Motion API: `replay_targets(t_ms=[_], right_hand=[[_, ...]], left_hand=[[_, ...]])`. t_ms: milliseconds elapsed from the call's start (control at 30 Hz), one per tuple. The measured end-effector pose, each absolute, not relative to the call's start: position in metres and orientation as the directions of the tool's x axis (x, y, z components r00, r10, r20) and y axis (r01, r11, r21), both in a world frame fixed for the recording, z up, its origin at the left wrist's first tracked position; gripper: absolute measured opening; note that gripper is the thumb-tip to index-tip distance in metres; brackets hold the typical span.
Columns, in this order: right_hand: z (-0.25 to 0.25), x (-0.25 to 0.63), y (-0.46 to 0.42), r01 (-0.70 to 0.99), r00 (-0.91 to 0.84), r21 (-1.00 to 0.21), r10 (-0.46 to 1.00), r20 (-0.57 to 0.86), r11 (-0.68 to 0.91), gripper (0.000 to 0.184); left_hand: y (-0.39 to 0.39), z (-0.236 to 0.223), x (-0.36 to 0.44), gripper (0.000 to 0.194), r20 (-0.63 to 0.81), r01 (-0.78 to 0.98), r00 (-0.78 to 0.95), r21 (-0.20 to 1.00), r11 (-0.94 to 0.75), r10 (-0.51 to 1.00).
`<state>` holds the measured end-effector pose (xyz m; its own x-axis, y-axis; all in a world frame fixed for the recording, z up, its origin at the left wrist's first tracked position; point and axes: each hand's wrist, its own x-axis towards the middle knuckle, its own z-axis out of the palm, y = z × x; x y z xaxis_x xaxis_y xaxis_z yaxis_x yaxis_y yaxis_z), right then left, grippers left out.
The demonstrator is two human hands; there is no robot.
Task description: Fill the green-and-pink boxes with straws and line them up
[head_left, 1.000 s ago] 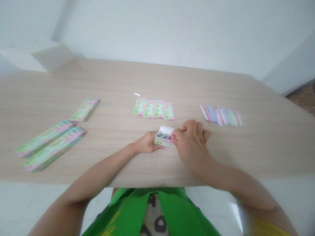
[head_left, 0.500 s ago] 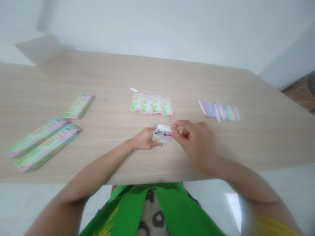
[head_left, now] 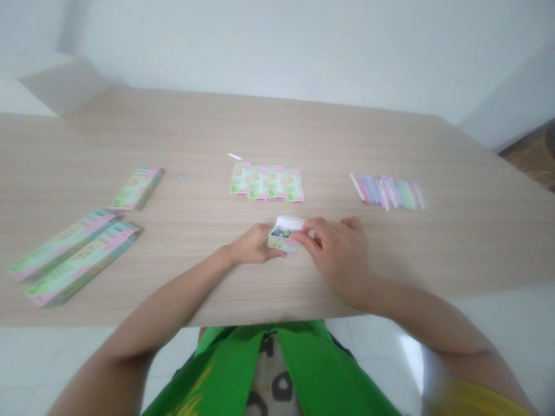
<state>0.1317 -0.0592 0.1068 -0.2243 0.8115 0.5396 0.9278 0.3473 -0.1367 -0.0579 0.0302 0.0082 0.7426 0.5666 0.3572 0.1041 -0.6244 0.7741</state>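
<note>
A small pink and green box with its white flap up rests on the wooden table in front of me. My left hand grips the box's left side. From the right, my right hand pinches at the box's open top with thumb and forefinger. Dark contents show inside the opening. A row of several matching small boxes lies just beyond.
Several pastel sticks lie in a row at the right. Two long pink and green packs lie at the left, a shorter pack beyond them. A small white piece and a tiny bit lie further back.
My right hand has lowered and shifted from over the box's right end to a pinch at its open top. The left hand keeps its hold.
</note>
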Motion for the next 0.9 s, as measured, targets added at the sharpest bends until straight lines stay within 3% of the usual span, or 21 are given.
replay_targets(t_ms=[100,200,333,400,500,600,733,900], right_hand=[[0.107,0.131,-0.063,0.912,-0.261,-0.166,0.843,0.470,0.375,0.034],[0.111,0.138,-0.064,0.866,-0.259,-0.304,0.876,0.408,0.397,0.026],[0.114,0.154,-0.052,0.712,-0.160,-0.555,0.870,0.467,0.429,0.026],[0.107,0.158,-0.042,0.614,-0.058,-0.670,0.870,0.490,0.418,0.029],[0.086,0.158,-0.025,0.434,0.066,-0.834,0.911,0.408,0.341,0.035],[0.062,0.151,-0.013,0.119,0.114,-0.979,0.977,0.179,0.166,0.036],[0.045,0.135,-0.009,-0.271,0.024,-0.959,0.996,-0.090,-0.080,0.042],[0.043,0.121,-0.007,-0.383,0.011,-0.916,0.991,-0.136,-0.121,0.047]], left_hand=[[0.031,0.007,-0.059,0.023,0.346,0.092,0.758,0.783,-0.616,0.553],[0.033,0.006,-0.060,0.034,0.337,0.099,0.769,0.776,-0.623,0.543],[0.037,-0.001,-0.063,0.090,0.428,0.110,0.706,0.720,-0.685,0.563],[0.040,-0.008,-0.065,0.105,0.492,0.134,0.654,0.672,-0.728,0.575],[0.043,-0.020,-0.065,0.102,0.581,0.188,0.586,0.581,-0.792,0.565],[0.042,-0.026,-0.063,0.094,0.573,0.219,0.580,0.574,-0.789,0.579],[0.040,-0.023,-0.061,0.094,0.555,0.214,0.600,0.584,-0.783,0.577],[0.040,-0.022,-0.060,0.106,0.547,0.222,0.609,0.578,-0.785,0.575]])
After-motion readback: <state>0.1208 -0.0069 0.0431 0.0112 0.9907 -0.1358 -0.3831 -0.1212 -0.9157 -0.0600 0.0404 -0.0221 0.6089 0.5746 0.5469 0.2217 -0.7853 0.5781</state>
